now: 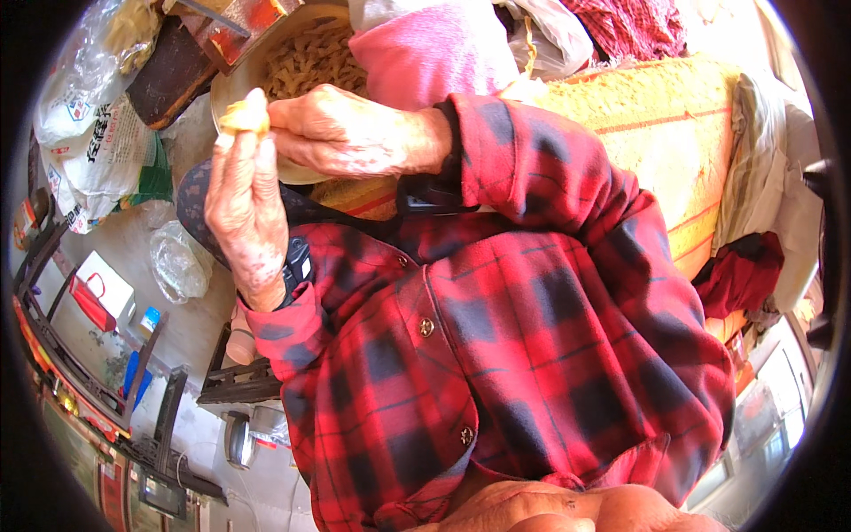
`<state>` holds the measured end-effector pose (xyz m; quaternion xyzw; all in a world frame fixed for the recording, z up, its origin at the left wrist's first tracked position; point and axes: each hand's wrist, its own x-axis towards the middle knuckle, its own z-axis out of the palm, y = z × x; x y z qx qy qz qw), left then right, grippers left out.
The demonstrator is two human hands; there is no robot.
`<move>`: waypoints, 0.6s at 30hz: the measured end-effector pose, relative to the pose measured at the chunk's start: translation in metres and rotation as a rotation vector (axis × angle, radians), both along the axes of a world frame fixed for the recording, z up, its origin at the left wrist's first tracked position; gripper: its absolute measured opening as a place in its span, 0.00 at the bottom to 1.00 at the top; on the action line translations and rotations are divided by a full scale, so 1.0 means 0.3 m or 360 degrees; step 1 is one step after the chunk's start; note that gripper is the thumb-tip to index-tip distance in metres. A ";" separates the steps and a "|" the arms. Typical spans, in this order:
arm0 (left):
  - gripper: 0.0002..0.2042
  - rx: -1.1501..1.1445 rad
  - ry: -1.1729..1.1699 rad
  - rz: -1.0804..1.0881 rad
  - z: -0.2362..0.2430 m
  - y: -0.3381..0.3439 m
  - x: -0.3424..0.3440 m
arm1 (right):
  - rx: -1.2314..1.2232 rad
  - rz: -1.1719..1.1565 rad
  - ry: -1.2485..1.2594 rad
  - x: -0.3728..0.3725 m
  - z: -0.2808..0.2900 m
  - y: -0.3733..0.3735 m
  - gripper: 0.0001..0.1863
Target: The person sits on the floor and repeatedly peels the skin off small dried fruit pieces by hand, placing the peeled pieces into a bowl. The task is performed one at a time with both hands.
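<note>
A small pale yellow piece (246, 115), its kind not clear, is pinched between the raised fingers and thumb of my left hand (241, 208). Close against its right side, my right hand (341, 133) is closed, fingers bent together. The right fingertips are partly hidden by the left thumb, so what they grip cannot be made out. Behind and below both hands stands a pale basin (218, 93) with many brown, dried-looking strips (312, 60) in it.
A worn red-brown wooden piece (170, 75) lies beyond my left hand, near white plastic bags (97, 155). Pink cloth (434, 53) adjoins the basin. To the right stretches an orange-yellow striped cover (656, 115). Dark-framed furniture (168, 417) stands at left.
</note>
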<state>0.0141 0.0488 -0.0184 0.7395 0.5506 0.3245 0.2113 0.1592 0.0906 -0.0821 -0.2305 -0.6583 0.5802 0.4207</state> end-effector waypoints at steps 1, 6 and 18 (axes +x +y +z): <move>0.13 0.0017 0.0026 -0.0017 -0.014 -0.005 -0.005 | 0.0169 -0.0100 0.0102 0.001 -0.009 0.002 0.09; 0.11 0.0130 0.0120 -0.0026 -0.066 -0.004 -0.030 | 0.0284 0.0060 0.0075 0.014 -0.014 0.014 0.13; 0.09 0.0331 -0.0057 0.0087 -0.111 0.005 -0.035 | -0.0739 0.0146 -0.0100 -0.008 0.012 0.003 0.21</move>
